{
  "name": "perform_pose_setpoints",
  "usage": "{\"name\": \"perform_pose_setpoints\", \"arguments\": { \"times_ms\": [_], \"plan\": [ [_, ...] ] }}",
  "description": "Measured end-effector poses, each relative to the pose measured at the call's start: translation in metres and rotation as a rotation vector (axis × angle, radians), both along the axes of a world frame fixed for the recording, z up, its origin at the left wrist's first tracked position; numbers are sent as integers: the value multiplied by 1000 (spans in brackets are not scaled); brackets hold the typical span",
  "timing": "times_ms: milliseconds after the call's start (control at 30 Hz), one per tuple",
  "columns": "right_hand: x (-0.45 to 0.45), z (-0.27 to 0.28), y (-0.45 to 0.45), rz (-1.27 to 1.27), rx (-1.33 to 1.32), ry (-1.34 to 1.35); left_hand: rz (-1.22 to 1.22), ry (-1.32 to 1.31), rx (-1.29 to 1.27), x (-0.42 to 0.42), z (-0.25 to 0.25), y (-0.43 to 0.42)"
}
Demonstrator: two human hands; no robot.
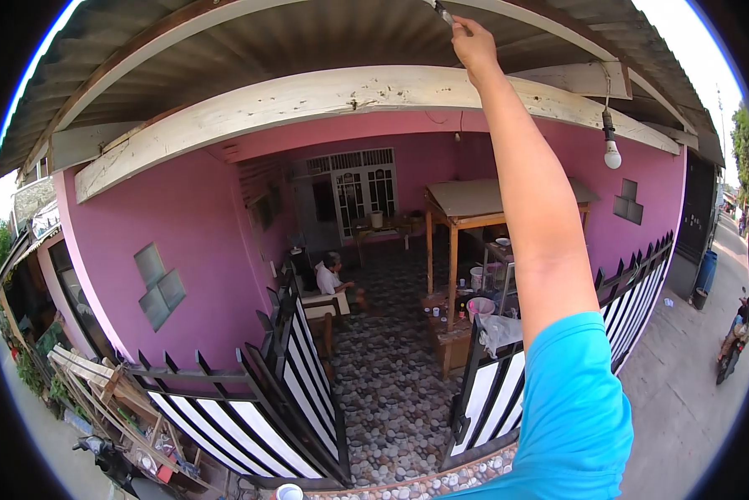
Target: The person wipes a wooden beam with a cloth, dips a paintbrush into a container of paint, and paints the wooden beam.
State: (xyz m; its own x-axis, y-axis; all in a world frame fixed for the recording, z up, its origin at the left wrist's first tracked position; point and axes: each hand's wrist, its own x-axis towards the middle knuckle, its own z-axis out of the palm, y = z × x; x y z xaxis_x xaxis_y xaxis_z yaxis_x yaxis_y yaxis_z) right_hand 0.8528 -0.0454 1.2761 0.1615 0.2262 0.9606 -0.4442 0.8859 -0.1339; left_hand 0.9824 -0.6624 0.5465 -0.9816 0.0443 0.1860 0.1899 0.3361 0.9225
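My right hand (475, 52) is raised high, its fingers closed around the handle of a paintbrush (443, 12). The brush has whitish smears, and its far end runs to the top edge of the view. It is at the white-painted roof beam (508, 10) under the corrugated roof. Below my hand, a thicker white beam (308, 93) with dark marks crosses the porch, and my forearm passes in front of it. A white round container (289, 492) shows at the bottom edge; what supports it is hidden. My left hand is out of view.
A light bulb (612, 155) hangs at the right. Below stand black-and-white gate panels (232, 425) with pointed tops. A person (331, 279) sits inside the porch, near a wooden table (483, 200). Wooden scraps (112, 383) and a motorbike (107, 462) are at lower left.
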Motion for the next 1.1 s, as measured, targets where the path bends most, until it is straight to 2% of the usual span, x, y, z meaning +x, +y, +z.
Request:
{"name": "perform_pose_setpoints", "arguments": {
  "times_ms": [67,100,167,200,267,433,500,600,733,833,867,933,1000,1067,1100],
  "plan": [
    [21,-4,29,51,-201,20,-23,35,-10,0,12,6],
    [32,-8,41,47,-203,21,-47,56,-36,2,25,10],
    [57,-17,54,296,-459,33,-73,78,-64,4,39,16],
    [63,-19,59,293,-460,35,-80,60,-40,4,41,18],
    [70,-19,70,393,-661,228,-89,42,-17,3,42,20],
    [76,-16,66,542,-584,261,-109,45,112,3,35,21],
    [72,-10,49,687,-495,210,-112,61,70,2,29,17],
    [72,-13,9,736,-448,137,-113,69,31,4,31,18],
    [59,-23,-12,724,-389,76,-127,37,94,7,29,20],
    [53,-36,-9,540,-217,-110,-123,52,6,2,21,17],
    [53,-40,-4,539,-217,-109,-124,53,6,3,25,19],
    [59,-47,6,459,-314,-58,-128,-15,170,8,33,26],
    [70,-41,17,503,-385,14,-135,-8,132,6,31,25],
    [80,-33,29,540,-529,214,-140,-1,90,7,35,26],
    [81,-27,32,540,-530,214,-141,-22,100,8,38,27]
  ]
}}
